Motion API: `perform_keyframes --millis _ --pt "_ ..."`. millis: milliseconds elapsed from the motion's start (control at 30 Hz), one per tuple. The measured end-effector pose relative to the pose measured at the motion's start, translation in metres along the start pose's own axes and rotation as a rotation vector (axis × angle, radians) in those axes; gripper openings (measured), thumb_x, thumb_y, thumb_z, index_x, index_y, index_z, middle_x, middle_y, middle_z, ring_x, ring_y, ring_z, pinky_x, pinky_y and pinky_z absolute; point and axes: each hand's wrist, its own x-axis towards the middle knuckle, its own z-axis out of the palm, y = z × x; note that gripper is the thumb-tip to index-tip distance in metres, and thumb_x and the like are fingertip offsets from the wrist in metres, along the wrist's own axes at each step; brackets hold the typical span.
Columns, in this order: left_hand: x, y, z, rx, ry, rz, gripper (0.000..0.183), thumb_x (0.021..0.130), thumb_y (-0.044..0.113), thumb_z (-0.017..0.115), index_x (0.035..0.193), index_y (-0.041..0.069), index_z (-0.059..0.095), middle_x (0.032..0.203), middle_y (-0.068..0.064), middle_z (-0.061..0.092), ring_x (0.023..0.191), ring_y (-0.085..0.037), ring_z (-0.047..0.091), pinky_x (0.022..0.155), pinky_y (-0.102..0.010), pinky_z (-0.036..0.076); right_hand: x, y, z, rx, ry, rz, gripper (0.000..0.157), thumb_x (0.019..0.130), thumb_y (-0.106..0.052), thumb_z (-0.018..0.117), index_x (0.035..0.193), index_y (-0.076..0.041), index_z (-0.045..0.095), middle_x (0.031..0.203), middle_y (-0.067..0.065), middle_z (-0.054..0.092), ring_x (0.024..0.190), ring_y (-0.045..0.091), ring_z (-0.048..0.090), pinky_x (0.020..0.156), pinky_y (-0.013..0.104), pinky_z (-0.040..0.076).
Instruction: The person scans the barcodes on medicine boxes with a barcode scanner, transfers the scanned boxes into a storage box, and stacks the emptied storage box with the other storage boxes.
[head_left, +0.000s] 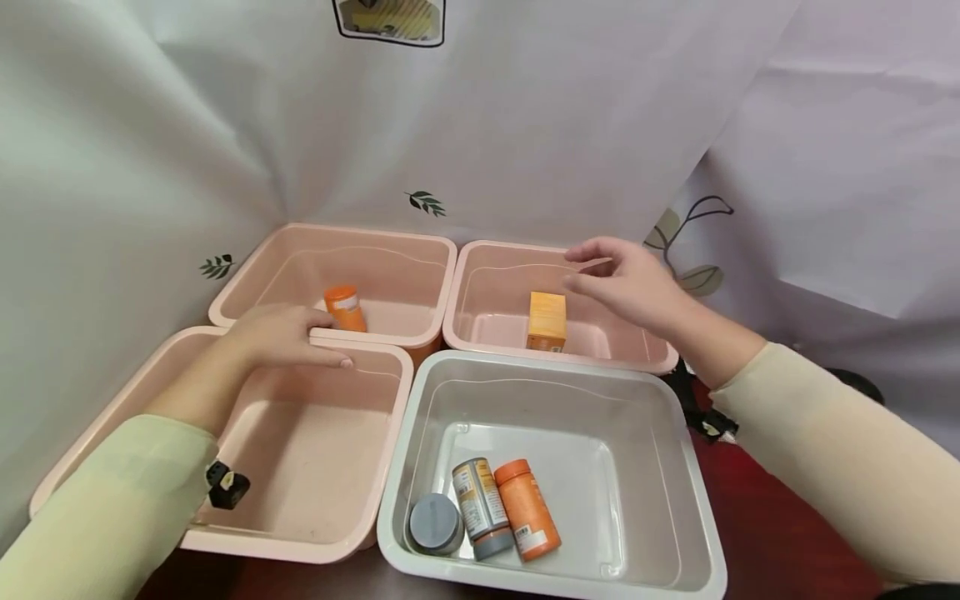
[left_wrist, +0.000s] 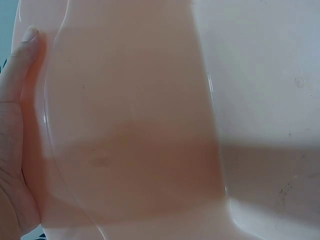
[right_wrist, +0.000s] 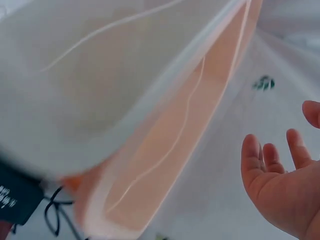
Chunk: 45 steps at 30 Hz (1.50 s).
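My left hand (head_left: 279,335) rests over the rims where the near-left pink bin (head_left: 322,467) meets the back-left pink bin (head_left: 397,287). Its thumb lies straight along the near bin's inner side, and the fingertips are close to an orange bottle (head_left: 347,312) standing in the back-left bin. In the left wrist view, the hand (left_wrist: 11,125) lies along the pink rim with nothing in its grasp. Above the back-right pink bin (head_left: 498,287), my right hand (head_left: 626,282) hovers with loosely bent, spread fingers and holds nothing. An orange-yellow box (head_left: 547,317) stands below and left of it.
A white bin (head_left: 555,467) sits in front at right. It holds a grey-lidded container (head_left: 435,523), a labelled grey-capped can (head_left: 482,504) and an orange bottle (head_left: 527,508). White patterned cloth (head_left: 525,125) hangs behind the bins. Dark red tabletop (head_left: 765,517) shows at right.
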Motion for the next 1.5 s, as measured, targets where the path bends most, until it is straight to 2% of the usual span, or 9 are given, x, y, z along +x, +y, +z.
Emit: perform_keyframes --millis 233,333,467,567,800,1000,1167,1300,1500 --pt "-0.009 -0.005 0.001 -0.027 0.018 0.019 0.051 0.081 0.071 0.081 0.111 0.030 0.074 0.099 0.010 0.073 0.090 -0.016 0.066 0.081 -0.045 0.049 -0.016 0.022 -0.024 -0.055 0.050 0.052 0.045 0.102 -0.033 0.074 0.138 -0.008 0.064 0.143 0.014 0.063 0.127 0.034 0.065 0.103 0.057 0.051" --pt "-0.010 -0.006 0.000 -0.019 0.025 0.016 0.050 0.081 0.072 0.081 0.109 0.031 0.073 0.098 0.011 0.072 0.088 -0.014 0.065 0.080 -0.042 0.048 -0.024 0.032 -0.025 -0.051 0.061 0.072 0.048 0.103 -0.038 0.072 0.139 -0.007 0.063 0.143 0.015 0.062 0.122 0.034 0.066 0.100 0.054 0.055" --pt "-0.007 -0.006 -0.001 -0.008 0.024 0.008 0.050 0.080 0.074 0.080 0.109 0.033 0.073 0.099 0.010 0.073 0.088 -0.015 0.065 0.077 -0.042 0.048 -0.042 0.036 -0.010 -0.039 0.088 0.061 0.042 0.105 -0.035 0.071 0.135 -0.007 0.065 0.133 0.014 0.067 0.110 0.028 0.067 0.087 0.034 0.058" --pt "-0.005 -0.005 0.000 -0.009 0.019 0.014 0.050 0.081 0.074 0.079 0.109 0.033 0.073 0.099 0.010 0.073 0.088 -0.015 0.066 0.076 -0.041 0.048 -0.057 0.029 0.008 0.009 0.101 -0.010 0.032 0.103 -0.026 0.074 0.126 -0.005 0.068 0.119 0.012 0.070 0.099 0.025 0.065 0.077 0.024 0.053" --pt "-0.007 -0.005 0.001 -0.007 0.021 0.002 0.049 0.079 0.073 0.081 0.107 0.033 0.073 0.096 0.010 0.073 0.086 -0.015 0.065 0.073 -0.040 0.047 -0.073 0.009 0.041 0.183 -0.004 -0.166 0.019 0.097 -0.012 0.079 0.111 -0.003 0.072 0.102 0.009 0.070 0.088 0.023 0.067 0.071 0.026 0.054" --pt "-0.007 -0.005 0.001 -0.005 0.010 -0.005 0.052 0.079 0.075 0.080 0.109 0.033 0.073 0.099 0.009 0.073 0.087 -0.015 0.065 0.074 -0.041 0.047 -0.070 -0.001 0.030 0.182 -0.094 -0.056 0.022 0.098 -0.015 0.076 0.115 -0.003 0.071 0.109 0.011 0.071 0.090 0.024 0.068 0.075 0.029 0.056" --pt "-0.005 -0.004 -0.002 -0.019 0.023 -0.006 0.051 0.079 0.072 0.082 0.110 0.032 0.074 0.101 0.009 0.073 0.089 -0.015 0.065 0.077 -0.042 0.048 -0.058 -0.011 0.030 0.277 -0.149 0.000 0.026 0.099 -0.011 0.070 0.121 0.003 0.067 0.115 0.015 0.070 0.095 0.026 0.069 0.081 0.033 0.059" --pt "-0.003 -0.005 0.001 -0.038 0.010 0.017 0.050 0.080 0.071 0.082 0.110 0.033 0.074 0.101 0.010 0.073 0.087 -0.014 0.065 0.078 -0.041 0.048 -0.053 -0.009 0.053 0.320 -0.188 -0.028 0.027 0.097 -0.006 0.070 0.121 0.004 0.066 0.109 0.014 0.071 0.091 0.024 0.069 0.077 0.033 0.059" --pt "-0.005 -0.007 0.003 -0.034 0.005 -0.001 0.051 0.080 0.073 0.081 0.111 0.033 0.074 0.101 0.010 0.072 0.088 -0.014 0.064 0.079 -0.042 0.048 -0.049 -0.007 0.096 0.218 -0.243 -0.125 0.022 0.092 -0.009 0.072 0.112 -0.001 0.073 0.101 0.006 0.071 0.090 0.021 0.067 0.078 0.030 0.056"
